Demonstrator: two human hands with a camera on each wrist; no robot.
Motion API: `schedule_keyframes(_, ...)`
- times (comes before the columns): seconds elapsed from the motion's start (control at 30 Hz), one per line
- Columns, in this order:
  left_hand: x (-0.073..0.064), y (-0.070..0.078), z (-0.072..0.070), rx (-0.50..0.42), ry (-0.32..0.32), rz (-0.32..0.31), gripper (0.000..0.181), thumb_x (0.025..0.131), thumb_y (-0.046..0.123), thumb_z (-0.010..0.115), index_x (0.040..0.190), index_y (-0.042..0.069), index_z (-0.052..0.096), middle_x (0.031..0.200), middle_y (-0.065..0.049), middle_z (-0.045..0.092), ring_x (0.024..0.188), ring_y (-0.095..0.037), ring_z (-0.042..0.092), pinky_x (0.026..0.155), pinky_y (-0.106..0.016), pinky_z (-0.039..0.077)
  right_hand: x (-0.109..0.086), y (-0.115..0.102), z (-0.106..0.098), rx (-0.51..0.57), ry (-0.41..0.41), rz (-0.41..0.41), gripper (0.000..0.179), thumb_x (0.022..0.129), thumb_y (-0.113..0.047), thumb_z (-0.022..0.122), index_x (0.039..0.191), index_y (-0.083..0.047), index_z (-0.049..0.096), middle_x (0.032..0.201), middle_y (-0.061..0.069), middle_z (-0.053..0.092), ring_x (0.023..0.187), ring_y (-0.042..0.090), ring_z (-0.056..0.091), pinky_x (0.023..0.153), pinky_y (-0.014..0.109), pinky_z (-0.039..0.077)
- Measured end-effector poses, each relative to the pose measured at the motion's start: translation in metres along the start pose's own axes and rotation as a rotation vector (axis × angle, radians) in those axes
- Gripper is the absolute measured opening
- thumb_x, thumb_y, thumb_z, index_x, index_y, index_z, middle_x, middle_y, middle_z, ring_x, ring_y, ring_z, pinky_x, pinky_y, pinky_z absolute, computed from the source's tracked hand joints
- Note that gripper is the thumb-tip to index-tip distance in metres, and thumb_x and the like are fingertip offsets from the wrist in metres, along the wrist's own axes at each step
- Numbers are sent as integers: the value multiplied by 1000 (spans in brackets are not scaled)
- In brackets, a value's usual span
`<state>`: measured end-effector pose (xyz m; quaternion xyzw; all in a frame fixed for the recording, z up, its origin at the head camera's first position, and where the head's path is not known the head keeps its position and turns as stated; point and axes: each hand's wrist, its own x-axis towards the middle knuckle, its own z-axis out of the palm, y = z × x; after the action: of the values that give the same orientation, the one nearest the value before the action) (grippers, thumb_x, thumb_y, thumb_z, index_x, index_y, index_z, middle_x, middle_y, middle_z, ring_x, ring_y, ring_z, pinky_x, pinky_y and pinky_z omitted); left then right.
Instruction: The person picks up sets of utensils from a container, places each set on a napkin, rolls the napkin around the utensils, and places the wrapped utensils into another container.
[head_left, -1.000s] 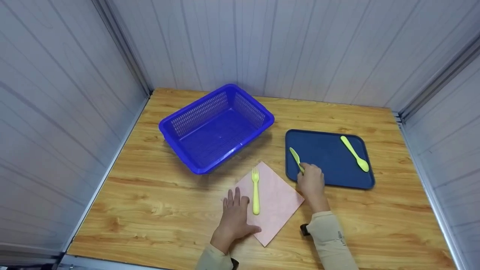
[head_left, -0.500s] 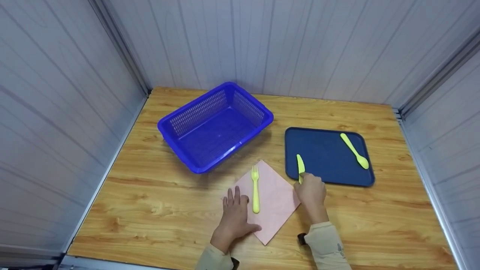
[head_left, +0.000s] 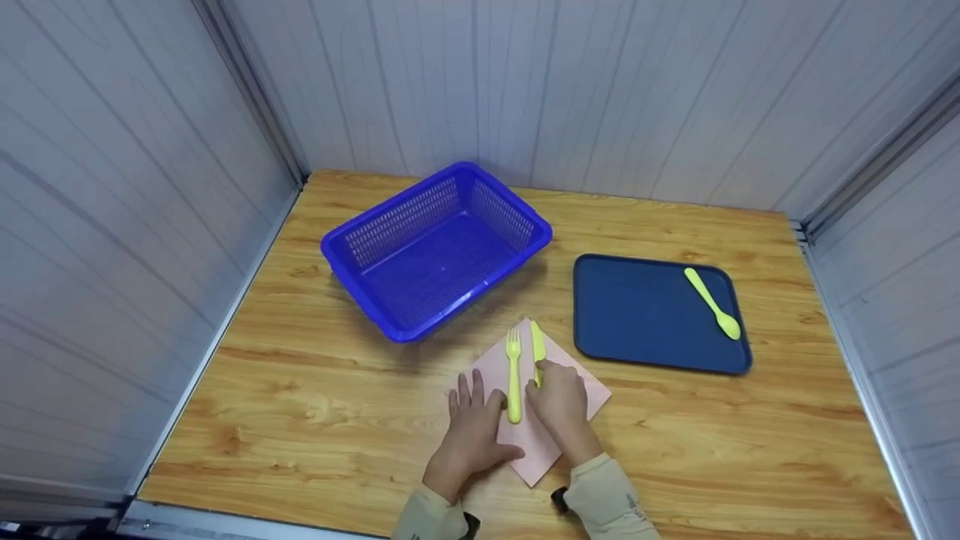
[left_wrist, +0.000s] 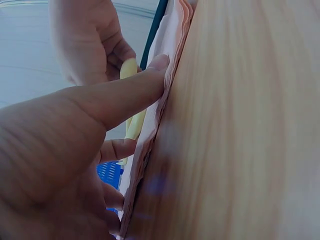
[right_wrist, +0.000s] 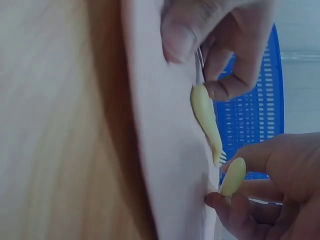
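A pink paper napkin (head_left: pixel 531 459) lies turned cornerwise, its layered edge (left_wrist: pixel 145 150) showing in the left wrist view. On it rests a yellow fork (head_left: pixel 514 375), tines toward the back. With fingers spread, my left hand (head_left: pixel 471 435) presses on the napkin's left side, index fingertip close to the fork's handle. My right hand (head_left: pixel 561 401) pinches a yellow knife (head_left: pixel 538 341) over the napkin, blade pointing away and roughly parallel to the fork. In the right wrist view the knife's handle end (right_wrist: pixel 233 177) sticks out of the fingers, beyond the fork (right_wrist: pixel 204 112).
A dark blue tray (head_left: pixel 645 315) stands right of the napkin, a yellow spoon (head_left: pixel 712 304) lying at its right side. Behind and left is a blue basket (head_left: pixel 427 330) with slotted walls. Pale panels (head_left: pixel 510 90) enclose the wooden table (head_left: pixel 315 405) at back and sides.
My right hand has carried the knife left from the tray to the napkin, turning its blade to point straight back. The left hand has stayed in place.
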<state>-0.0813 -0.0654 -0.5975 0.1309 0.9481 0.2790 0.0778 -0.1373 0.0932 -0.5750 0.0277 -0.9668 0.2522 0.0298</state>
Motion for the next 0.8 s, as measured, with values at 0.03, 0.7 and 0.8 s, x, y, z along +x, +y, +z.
schedule_keyframes(0.03, 0, 0, 0, -2, -4, -3, 70, 64, 51, 85, 111, 14, 49, 149, -42, 13, 136, -61, 2, 105, -71, 6, -1, -2, 2, -8, -7, 1, 28, 77, -12, 73, 103, -1, 73, 68, 8, 64, 55, 20, 52, 51, 39, 48)
schedule_keyframes(0.7, 1, 0, 0, -10, 10, 5, 69, 64, 51, 85, 111, 15, 51, 149, -41, 14, 136, -61, 2, 105, -71, 7, -15, -2, -7, 111, -188, -82, 43, 72, -5, 79, 113, 3, 68, 85, 11, 61, 78, 25, 58, 68, 41, 51)
schedule_keyframes(0.8, 0, 0, 0, -15, 1, -5, 69, 65, 51, 85, 112, 14, 51, 149, -41, 13, 136, -60, 1, 105, -71, 6, -20, -3, -7, 96, -235, -114, 48, 70, -1, 79, 116, 4, 66, 88, 12, 58, 78, 23, 54, 70, 40, 49)
